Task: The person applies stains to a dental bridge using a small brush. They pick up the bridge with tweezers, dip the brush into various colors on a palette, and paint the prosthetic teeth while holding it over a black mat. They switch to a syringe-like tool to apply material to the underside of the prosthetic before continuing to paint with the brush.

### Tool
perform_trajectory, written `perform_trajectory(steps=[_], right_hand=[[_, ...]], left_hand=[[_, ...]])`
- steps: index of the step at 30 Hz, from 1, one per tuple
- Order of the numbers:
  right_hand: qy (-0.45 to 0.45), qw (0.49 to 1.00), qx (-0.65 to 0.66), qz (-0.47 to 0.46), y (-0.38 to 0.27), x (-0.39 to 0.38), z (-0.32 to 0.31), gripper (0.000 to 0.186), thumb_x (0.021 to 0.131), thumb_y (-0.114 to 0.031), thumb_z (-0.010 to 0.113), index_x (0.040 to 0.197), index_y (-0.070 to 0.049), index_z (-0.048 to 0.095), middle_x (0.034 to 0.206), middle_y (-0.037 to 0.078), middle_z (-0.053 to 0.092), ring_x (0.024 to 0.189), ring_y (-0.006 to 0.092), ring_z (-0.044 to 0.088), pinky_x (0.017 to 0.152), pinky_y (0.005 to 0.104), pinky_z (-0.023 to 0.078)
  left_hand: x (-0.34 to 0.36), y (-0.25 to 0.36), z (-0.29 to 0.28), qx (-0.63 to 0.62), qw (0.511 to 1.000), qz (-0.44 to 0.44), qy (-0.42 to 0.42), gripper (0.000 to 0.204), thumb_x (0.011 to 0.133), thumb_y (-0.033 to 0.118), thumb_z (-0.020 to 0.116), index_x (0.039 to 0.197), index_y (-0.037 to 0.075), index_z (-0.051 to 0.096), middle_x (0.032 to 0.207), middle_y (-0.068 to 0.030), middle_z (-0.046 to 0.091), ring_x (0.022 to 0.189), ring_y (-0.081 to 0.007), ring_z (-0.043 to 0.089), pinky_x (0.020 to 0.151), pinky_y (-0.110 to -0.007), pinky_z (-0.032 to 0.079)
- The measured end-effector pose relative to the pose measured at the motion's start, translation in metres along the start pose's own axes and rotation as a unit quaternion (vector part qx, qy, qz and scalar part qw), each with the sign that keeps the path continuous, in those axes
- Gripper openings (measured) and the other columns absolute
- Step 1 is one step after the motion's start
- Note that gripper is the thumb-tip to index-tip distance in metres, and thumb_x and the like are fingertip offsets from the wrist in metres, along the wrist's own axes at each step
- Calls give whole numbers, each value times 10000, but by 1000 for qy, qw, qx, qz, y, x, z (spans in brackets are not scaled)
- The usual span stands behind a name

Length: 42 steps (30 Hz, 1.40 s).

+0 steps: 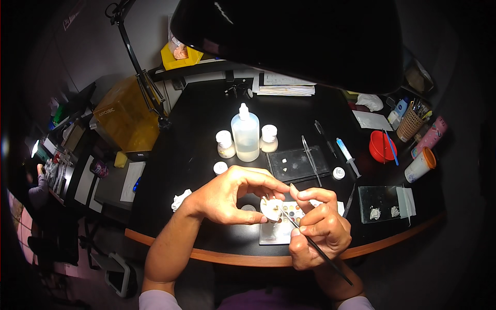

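My left hand (pixel 230 201) grips a small white model with tan pins (pixel 270 206), resembling a dental cast, between thumb and fingers. My right hand (pixel 320 232) holds a thin black brush (pixel 323 254), its fine end at the model's face. Beneath both hands lies a pale palette with several coloured wells (pixel 271 235). Behind them are a dark slab with tiny white pieces (pixel 284 173), metal tweezers (pixel 311 157), a large translucent bottle (pixel 245 139) between two small jars (pixel 225 145), and a small white lidded pot (pixel 338 173).
A black lamp head (pixel 287 36) hangs overhead. Right: red bowl (pixel 380 147), syringe (pixel 345 155), glass slab (pixel 374 196), cup (pixel 418 168), brush holder (pixel 408 124). Left: a yellow translucent box (pixel 124 119), crumpled tissue (pixel 181 200), another person's arm (pixel 37 188) at a side desk. The wooden table edge (pixel 209 256) is near me.
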State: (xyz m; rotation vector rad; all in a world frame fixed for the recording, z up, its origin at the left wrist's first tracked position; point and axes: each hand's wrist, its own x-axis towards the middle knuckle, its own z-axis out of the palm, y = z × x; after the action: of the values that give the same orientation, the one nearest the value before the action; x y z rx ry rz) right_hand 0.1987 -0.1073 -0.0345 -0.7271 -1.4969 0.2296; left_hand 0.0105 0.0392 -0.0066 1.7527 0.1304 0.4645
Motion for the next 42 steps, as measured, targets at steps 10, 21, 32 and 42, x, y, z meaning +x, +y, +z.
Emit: perform_trajectory(steps=[10,21,32,42], right_hand=[[6,1000,-17,-2,1,-1,2,167,778,90,649,859,-27,562,777,88,612,1121,329,619,1033,583,584],[-1,999,-39,-12,1,2,2,185,756,92,663,857,-38,575,749,77,622,1093,327,630,1006,546,605],[-4,999,-35,-12,3,1,2,170,763,80,644,852,-36,558,755,76,612,1089,327,627,1016,562,597],[-2,1000,-7,-10,1,-2,-1,162,783,61,647,863,-37,546,764,78,592,1103,326,612,1037,601,574]], left_hand=[[0,1,0,2,1000,0,1,620,761,-1,849,1352,-60,671,1217,-170,718,1148,-239,699,1016,-366,556],[0,-2,0,3,1000,4,1,626,754,0,855,1349,-63,672,1216,-172,718,1147,-244,700,1026,-375,557],[1,1,0,6,1000,0,3,606,756,7,853,1332,-68,680,1214,-173,720,1148,-246,700,1031,-378,554],[0,1,1,-1,1000,8,2,610,758,4,857,1337,-66,679,1217,-175,719,1143,-243,701,1018,-372,557]])
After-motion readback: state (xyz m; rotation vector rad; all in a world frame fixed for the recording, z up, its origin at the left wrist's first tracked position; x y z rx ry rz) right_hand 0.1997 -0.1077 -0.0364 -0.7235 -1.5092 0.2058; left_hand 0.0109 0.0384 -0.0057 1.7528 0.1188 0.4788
